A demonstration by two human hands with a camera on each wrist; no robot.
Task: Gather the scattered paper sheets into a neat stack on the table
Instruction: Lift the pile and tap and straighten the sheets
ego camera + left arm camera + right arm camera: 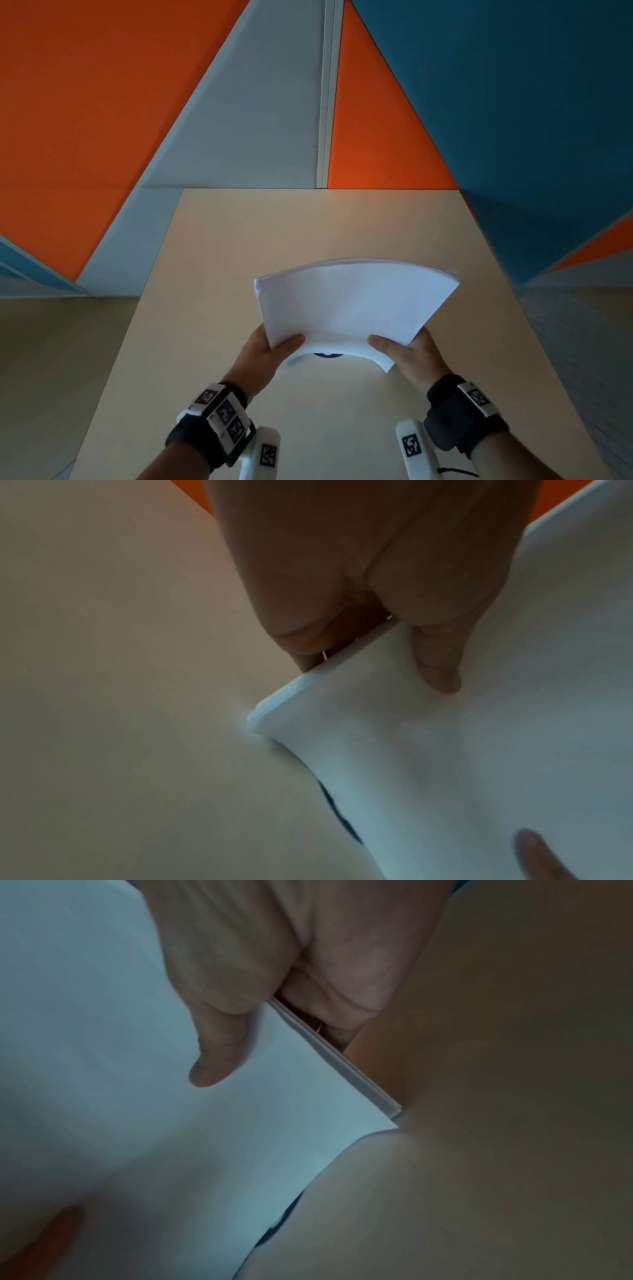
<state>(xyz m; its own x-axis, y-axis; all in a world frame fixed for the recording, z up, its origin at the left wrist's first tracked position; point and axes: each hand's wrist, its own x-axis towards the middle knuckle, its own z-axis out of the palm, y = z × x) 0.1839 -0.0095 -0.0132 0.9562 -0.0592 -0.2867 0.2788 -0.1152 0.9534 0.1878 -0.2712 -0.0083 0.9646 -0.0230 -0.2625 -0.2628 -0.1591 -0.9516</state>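
A stack of white paper sheets (352,301) stands bowed upward over the beige table (212,274), its near corners touching the tabletop. My left hand (270,349) pinches the stack's near left edge, thumb on top and fingers underneath. My right hand (407,349) pinches the near right edge the same way. In the left wrist view the thumb presses the top sheet (445,750) near the aligned corner. The right wrist view shows the thumb on the paper (171,1123) and the layered sheet edges beside it. A small dark blue thing (327,355) shows under the arched stack; I cannot tell what it is.
Orange, blue and grey wall panels (239,120) rise behind the table's far edge. Bare tabletop lies on all sides of the stack. Floor (51,342) shows beyond the table's left and right edges.
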